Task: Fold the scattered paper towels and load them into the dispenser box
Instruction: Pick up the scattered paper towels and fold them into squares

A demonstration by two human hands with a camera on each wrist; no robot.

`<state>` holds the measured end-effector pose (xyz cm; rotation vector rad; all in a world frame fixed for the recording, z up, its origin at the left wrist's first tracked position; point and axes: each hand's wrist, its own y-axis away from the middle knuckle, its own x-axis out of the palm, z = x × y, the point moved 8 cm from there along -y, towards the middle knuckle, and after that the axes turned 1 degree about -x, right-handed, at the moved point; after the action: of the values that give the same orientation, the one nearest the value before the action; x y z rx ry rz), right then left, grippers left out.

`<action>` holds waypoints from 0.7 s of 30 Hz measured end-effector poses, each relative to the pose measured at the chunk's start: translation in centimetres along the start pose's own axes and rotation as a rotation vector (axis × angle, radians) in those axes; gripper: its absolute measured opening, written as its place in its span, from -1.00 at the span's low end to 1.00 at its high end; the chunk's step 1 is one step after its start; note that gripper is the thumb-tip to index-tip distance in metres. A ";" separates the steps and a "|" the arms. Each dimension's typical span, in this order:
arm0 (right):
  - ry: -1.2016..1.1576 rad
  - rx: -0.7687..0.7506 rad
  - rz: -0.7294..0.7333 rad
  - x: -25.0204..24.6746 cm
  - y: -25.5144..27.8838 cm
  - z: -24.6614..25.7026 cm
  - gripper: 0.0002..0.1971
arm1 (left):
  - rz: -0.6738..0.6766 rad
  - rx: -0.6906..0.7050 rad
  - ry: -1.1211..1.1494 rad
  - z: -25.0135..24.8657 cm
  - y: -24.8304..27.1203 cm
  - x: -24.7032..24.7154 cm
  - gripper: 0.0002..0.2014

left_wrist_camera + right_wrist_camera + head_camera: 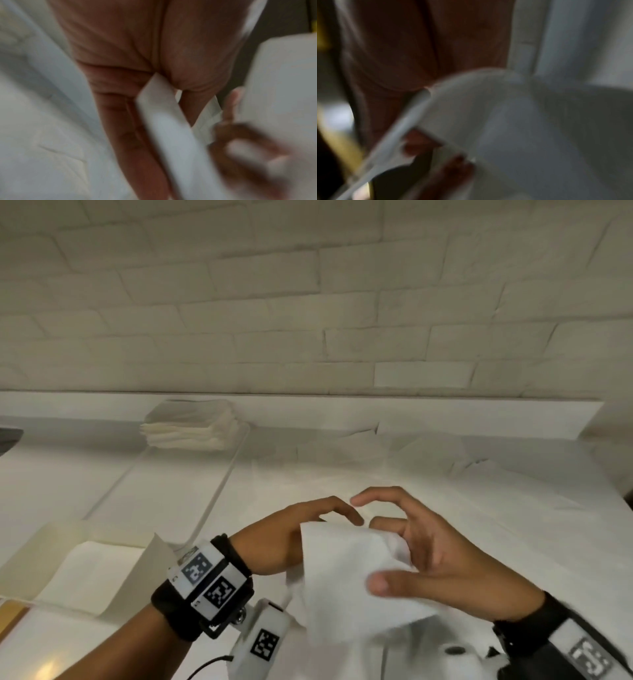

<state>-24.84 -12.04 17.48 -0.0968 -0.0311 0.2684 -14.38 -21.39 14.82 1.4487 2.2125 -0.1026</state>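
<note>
towel (352, 580) mid-air | l hand (308, 529) + r hand (435, 556) both pinch it | risk: thin sheet slips/creases crooked, fold off-sq

Both forearms are bare. The left wrist (205, 583) wears a black strap carrying a white block with two black-and-white square codes (a thin black cable trails below it); the right wrist (561, 642) has a matching strap and code.

two hands (308, 529), one held paper towel (349, 583), one folded stack (191, 426), one open box (85, 570), several loose towels (428, 453)
</note>
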 end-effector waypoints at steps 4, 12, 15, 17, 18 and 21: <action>0.584 0.128 -0.303 -2.2 0.3 -1.4 -0.12 | 0.017 0.039 0.055 -1.0 -0.2 -0.2 -0.58; 0.524 0.253 -0.157 -1.4 -0.2 -3.8 -0.41 | -0.084 0.003 0.365 -0.9 -0.1 -0.4 -0.71; 0.448 0.256 -0.288 -2.9 0.0 -4.0 -0.61 | -0.443 -0.168 0.578 2.5 1.4 -2.6 -0.79; 0.381 0.246 -0.404 -4.4 0.2 -4.3 -0.63 | -0.472 -0.327 0.374 5.5 2.6 -1.8 -0.72; 0.361 0.233 -0.466 -5.1 0.3 -4.3 -0.63 | -0.365 -0.434 0.103 7.0 3.1 -0.2 -0.62; 0.324 0.183 -0.590 -6.0 0.0 -3.9 -0.58 | 0.003 -0.656 -0.779 10.5 4.0 5.0 -0.31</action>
<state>-30.41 -14.00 13.46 0.0537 0.2831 -0.3357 -8.68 -18.78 4.25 0.8372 1.4069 0.0545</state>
